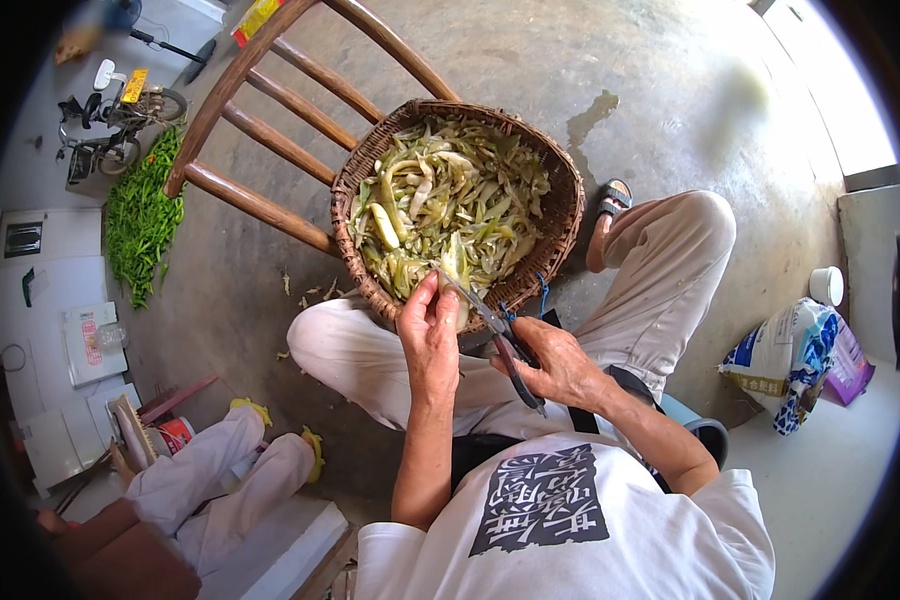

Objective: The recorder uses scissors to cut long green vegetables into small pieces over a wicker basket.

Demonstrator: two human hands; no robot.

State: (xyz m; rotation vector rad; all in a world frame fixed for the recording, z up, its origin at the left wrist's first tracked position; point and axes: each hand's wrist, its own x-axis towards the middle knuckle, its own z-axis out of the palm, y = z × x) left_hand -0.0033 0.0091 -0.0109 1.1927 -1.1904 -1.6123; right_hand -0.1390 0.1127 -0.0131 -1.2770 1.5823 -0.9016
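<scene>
A woven wicker basket stands before me, between my knees. It is filled with cut, yellow-green vegetable strips; their exact kind cannot be told. At the basket's near rim, my left hand pinches a pale green vegetable piece between thumb and fingers. My right hand grips dark-handled scissors, whose blades reach to the piece beside my left fingertips. Among the strips lies a thicker pale chunk. Part of the held piece is hidden behind the blades and fingers.
A wooden chair back rises just beyond the basket. Green peppers lie heaped on the floor at left, near a parked motorbike. Another person's legs are at lower left. Printed bags stand at right.
</scene>
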